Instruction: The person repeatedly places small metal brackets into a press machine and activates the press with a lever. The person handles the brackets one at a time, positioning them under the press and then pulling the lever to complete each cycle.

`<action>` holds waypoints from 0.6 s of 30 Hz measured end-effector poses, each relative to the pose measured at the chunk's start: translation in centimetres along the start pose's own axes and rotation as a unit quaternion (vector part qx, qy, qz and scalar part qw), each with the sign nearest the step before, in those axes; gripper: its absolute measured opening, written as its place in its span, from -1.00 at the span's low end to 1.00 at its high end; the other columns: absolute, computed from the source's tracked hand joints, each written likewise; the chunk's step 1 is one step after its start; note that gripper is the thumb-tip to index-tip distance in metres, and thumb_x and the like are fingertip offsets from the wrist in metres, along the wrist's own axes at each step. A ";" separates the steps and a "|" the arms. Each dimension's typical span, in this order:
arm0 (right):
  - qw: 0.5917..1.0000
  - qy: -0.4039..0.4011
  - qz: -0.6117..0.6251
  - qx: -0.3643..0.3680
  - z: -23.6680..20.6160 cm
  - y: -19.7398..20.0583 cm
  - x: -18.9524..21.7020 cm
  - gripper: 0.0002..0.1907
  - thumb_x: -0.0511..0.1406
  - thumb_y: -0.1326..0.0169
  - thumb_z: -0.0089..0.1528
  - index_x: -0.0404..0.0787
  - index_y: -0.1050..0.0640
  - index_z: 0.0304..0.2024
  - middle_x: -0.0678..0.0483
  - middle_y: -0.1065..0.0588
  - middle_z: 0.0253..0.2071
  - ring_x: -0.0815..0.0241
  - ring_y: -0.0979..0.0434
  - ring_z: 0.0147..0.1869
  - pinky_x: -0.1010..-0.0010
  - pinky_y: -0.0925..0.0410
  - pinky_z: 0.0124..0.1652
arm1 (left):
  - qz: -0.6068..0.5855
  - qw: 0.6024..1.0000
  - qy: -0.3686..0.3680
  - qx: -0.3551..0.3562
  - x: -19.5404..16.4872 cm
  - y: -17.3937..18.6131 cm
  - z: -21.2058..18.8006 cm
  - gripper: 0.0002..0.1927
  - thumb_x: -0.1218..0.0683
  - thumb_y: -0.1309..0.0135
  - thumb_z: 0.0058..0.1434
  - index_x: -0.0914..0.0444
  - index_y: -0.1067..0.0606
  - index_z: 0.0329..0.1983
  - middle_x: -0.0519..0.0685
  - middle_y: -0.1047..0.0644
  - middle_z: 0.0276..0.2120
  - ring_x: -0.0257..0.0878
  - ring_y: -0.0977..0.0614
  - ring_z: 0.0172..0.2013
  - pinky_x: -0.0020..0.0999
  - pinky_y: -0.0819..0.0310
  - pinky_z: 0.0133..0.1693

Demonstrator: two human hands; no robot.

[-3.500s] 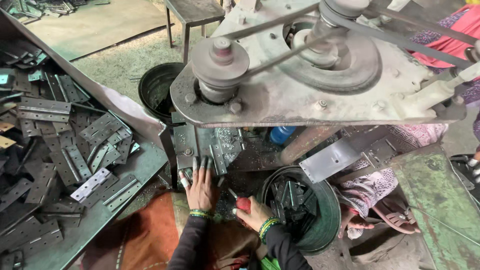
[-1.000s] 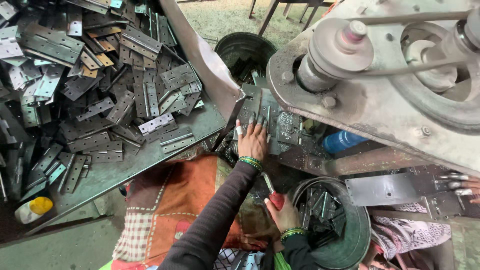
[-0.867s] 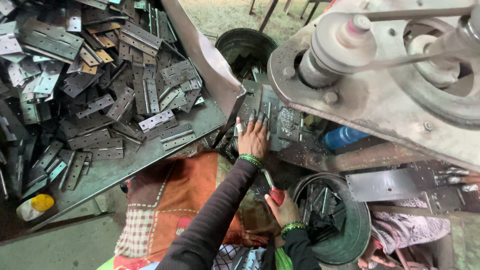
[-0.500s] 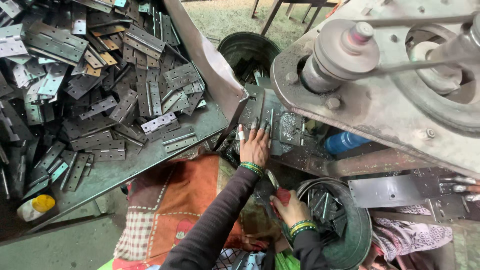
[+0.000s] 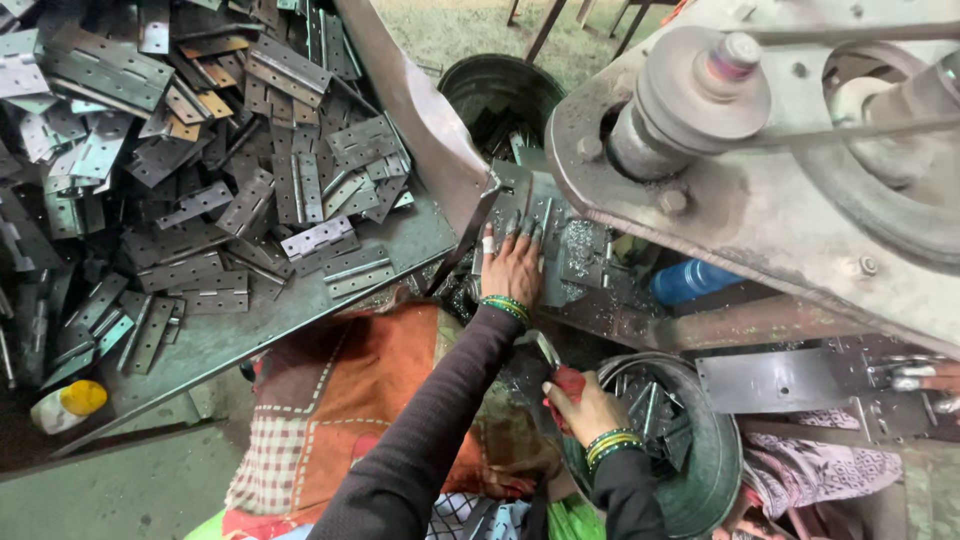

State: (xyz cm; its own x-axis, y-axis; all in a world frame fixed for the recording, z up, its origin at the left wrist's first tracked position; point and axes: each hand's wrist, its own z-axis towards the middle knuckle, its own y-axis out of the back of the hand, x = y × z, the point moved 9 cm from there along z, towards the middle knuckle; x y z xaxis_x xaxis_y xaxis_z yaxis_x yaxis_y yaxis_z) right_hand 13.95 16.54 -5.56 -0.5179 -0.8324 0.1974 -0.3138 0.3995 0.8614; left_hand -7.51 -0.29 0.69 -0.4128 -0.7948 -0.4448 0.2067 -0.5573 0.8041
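Head view
Left hand: the left hand (image 5: 512,268) reached forward on a straight arm in a dark sleeve, green bangles at the wrist, fingers spread and pressed flat on the grey perforated metal plate (image 5: 560,240).
Metal plate: it lay on the machine bed under the grey belt-driven pulley housing (image 5: 760,190), strewn with fine metal shavings.
Right hand: the right hand (image 5: 585,405) was drawn back closer to the body, wrist bent, fingers curled around the red-gripped metal handle (image 5: 562,378); how tightly it gripped could not be told.
Handle: it stood just at the rim of the round grey metal tub (image 5: 715,470), which held loose metal pieces.
Table: the grey sheet-metal table (image 5: 250,325) on the left carried a heap of flat grey steel hinges (image 5: 200,150).
Nearby: a blue bottle (image 5: 690,281) lay under the housing; a black round bucket (image 5: 500,95) stood beyond the plate; a yellow-capped bottle (image 5: 65,405) rested at the table's near corner.
Lap: an orange and checked cloth (image 5: 340,400) lay below the left forearm.
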 end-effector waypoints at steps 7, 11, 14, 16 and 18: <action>0.976 0.065 0.150 -0.144 -0.3 -5.0 0.3 -0.34 0.18 -0.17 0.11 -0.10 -0.54 0.04 -0.24 -0.62 -0.19 -0.32 -0.63 -0.07 0.03 -0.46 -0.11 | -0.024 1.000 0.006 0.005 -0.4 0.2 -0.2 -0.61 0.04 0.06 0.34 0.24 -0.48 0.19 0.03 -0.51 0.13 -0.01 -0.45 0.25 0.23 0.23 0.43; 0.975 0.025 0.212 -0.055 0.0 -5.7 -0.1 -0.37 0.12 -0.19 0.11 -0.16 -0.54 0.02 -0.23 -0.62 -0.21 -0.33 -0.64 -0.10 0.02 -0.48 -0.13 | 0.036 0.999 -0.009 0.030 -0.2 0.3 -1.6 -0.49 0.11 0.09 0.24 0.23 -0.46 0.27 -0.01 -0.50 0.17 -0.07 -0.45 0.24 0.21 0.25 0.43; 0.976 -0.046 0.205 0.058 -0.8 -3.3 -0.2 -0.35 0.14 -0.19 0.10 -0.18 -0.55 0.02 -0.27 -0.63 -0.25 -0.36 -0.65 -0.13 -0.01 -0.48 -0.12 | 0.031 0.999 -0.022 -0.018 -0.5 0.6 -1.3 -0.45 0.09 0.09 0.17 0.25 -0.45 0.27 -0.01 -0.50 0.15 -0.07 -0.45 0.26 0.21 0.26 0.41; 0.998 -0.043 0.025 0.029 -0.8 0.1 0.0 -0.27 0.22 -0.17 0.15 -0.21 -0.51 0.02 -0.21 -0.64 -0.21 -0.26 -0.65 -0.06 0.06 -0.46 -0.07 | 0.010 1.000 0.009 0.023 -0.2 -0.9 -0.9 -0.52 0.10 0.12 0.28 0.24 -0.46 0.27 -0.01 -0.50 0.14 -0.09 -0.46 0.25 0.21 0.25 0.44; 0.998 -0.042 0.030 0.035 -1.1 0.4 0.3 -0.28 0.23 -0.15 0.14 -0.19 -0.49 0.03 -0.21 -0.65 -0.23 -0.23 -0.67 -0.08 0.08 -0.47 -0.06 | 0.011 1.000 0.012 0.017 -0.4 -1.6 0.4 -0.55 0.11 0.13 0.32 0.23 -0.47 0.26 -0.01 -0.51 0.15 -0.11 -0.46 0.25 0.19 0.22 0.45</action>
State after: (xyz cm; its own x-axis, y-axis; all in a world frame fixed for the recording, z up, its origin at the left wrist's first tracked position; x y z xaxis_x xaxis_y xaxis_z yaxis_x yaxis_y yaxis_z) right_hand 14.56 16.00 -4.62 -0.6009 -0.7726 0.2050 -0.3340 0.4757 0.8138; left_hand -8.06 1.02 -0.25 -0.3870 -0.8122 -0.4366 0.1848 -0.5322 0.8262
